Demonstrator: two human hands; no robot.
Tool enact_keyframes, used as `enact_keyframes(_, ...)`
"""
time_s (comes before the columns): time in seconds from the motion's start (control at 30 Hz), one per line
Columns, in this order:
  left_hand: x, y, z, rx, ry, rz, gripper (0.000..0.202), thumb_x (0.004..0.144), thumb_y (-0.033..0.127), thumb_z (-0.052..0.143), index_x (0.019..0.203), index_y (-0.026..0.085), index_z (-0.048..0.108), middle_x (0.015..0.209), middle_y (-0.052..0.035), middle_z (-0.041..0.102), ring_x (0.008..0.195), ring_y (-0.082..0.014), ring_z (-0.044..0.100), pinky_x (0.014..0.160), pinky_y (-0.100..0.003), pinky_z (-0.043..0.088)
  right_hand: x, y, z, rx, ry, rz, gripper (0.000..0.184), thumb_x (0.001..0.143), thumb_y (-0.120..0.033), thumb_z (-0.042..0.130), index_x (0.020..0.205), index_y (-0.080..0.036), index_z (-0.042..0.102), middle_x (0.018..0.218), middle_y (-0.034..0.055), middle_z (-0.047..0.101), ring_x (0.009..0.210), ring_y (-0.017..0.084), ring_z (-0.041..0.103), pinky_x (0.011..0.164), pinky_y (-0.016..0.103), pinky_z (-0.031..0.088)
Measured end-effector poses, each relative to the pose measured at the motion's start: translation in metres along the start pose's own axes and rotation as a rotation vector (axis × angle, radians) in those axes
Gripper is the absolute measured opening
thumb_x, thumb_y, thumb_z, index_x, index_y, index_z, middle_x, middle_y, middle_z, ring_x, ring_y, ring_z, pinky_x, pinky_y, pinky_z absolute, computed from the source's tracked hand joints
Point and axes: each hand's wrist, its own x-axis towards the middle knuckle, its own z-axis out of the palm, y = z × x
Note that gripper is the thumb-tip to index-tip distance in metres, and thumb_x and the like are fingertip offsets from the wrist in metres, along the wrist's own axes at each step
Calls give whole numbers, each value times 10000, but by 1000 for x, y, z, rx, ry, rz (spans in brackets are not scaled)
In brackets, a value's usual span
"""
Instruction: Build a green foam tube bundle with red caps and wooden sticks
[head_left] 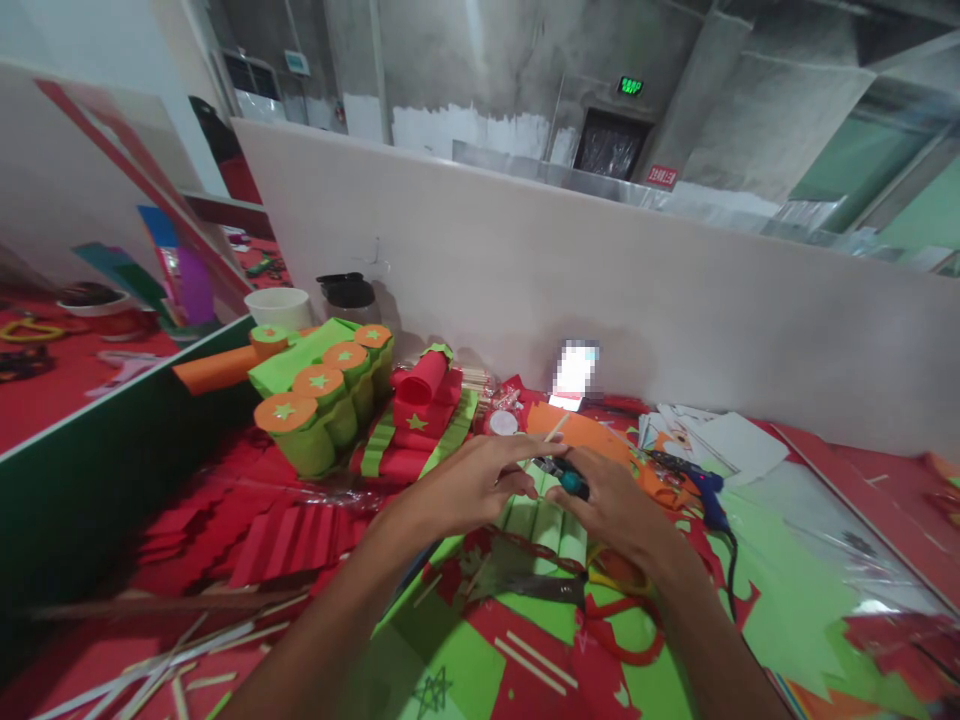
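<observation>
My left hand (480,485) and my right hand (615,505) meet over a folded, pleated strip of light green paper (544,525) on the red-covered table. The right hand's fingers pinch a small teal and black object (571,482) that I cannot name. The left hand's fingers are curled, with fingertips touching the green paper near that object. A thin wooden stick (556,428) pokes up just behind the hands. Scissors (547,585) lie flat below the hands.
A green and orange paper tank (322,395) and a red and green one (424,415) stand at back left. A blue glue gun (701,490) with cord lies right. Red pleated paper (285,540), sticks (157,670) and paper scraps cover the table. A beige partition (600,290) stands behind.
</observation>
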Motion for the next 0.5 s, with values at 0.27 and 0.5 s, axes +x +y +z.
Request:
enact_keyframes(0.27, 1, 1, 0, 55, -20, 50, 670, 779, -17, 461, 1349, 332, 420, 1358, -12, 510, 1183, -163, 518, 933, -299, 465, 0, 2, 10, -111, 50, 39, 436, 828, -539, 527, 1021, -157, 611, 942, 98, 676, 840, 254, 615, 711, 334, 422)
enact_keyframes(0.5, 1, 0, 1, 92, -37, 58, 672, 782, -8, 455, 1357, 335, 407, 1336, -13, 531, 1157, -170, 543, 929, -314, 473, 2, 3, 16, -182, 100, 90, 271, 837, -406, 531, 982, -193, 613, 903, 67, 697, 827, 237, 633, 681, 302, 414)
